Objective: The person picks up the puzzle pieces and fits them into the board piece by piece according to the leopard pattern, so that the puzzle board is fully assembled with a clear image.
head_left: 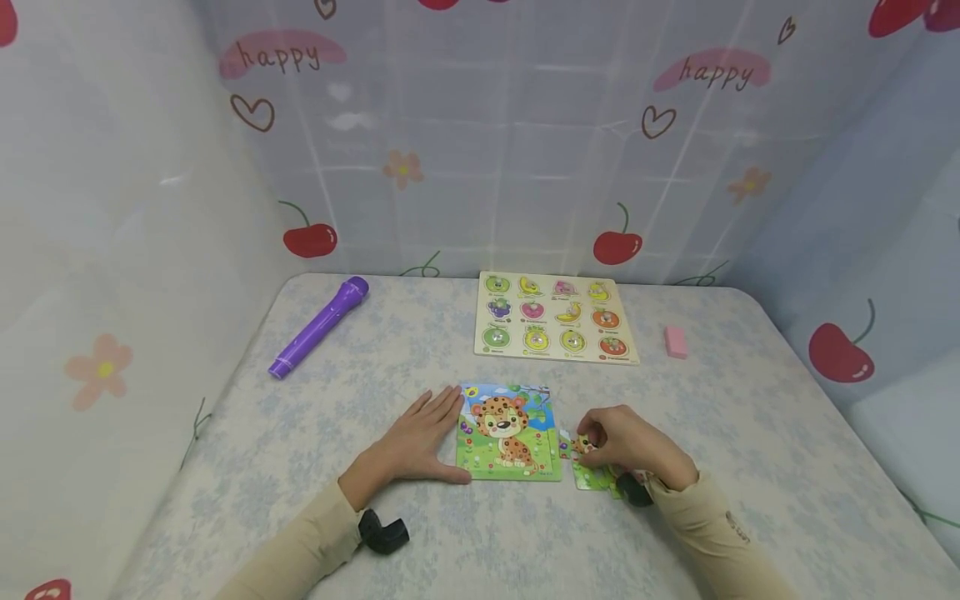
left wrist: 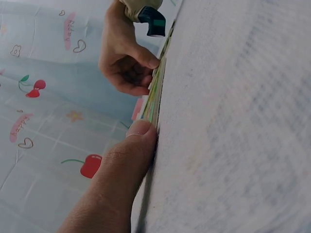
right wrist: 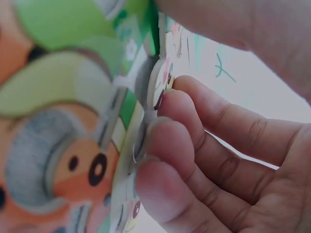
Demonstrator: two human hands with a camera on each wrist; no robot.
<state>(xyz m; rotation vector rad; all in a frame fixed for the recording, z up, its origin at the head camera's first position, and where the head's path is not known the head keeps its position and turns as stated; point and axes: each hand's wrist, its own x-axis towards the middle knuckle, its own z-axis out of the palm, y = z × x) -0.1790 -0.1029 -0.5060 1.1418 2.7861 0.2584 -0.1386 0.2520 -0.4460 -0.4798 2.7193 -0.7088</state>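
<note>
In the head view, a square leopard picture board [head_left: 510,433] lies on the table. My left hand [head_left: 420,437] rests flat at its left side, fingers spread, with the thumb at the lower left corner; the left wrist view shows that thumb [left wrist: 138,141] against the board's edge. To the board's right, my right hand [head_left: 626,442] pinches a puzzle piece [head_left: 582,446] with part of a leopard face. More loose puzzle pieces [head_left: 592,477] lie beneath that hand, partly hidden. Close up, the right fingertips [right wrist: 167,145] meet the edges of the pieces.
Behind the leopard board lies a wooden fruit board [head_left: 552,321] with several fruit shapes. A pink block [head_left: 676,342] sits at the right, and a purple microphone [head_left: 318,329] at the left. Printed curtains [head_left: 487,150] enclose the table [head_left: 465,542].
</note>
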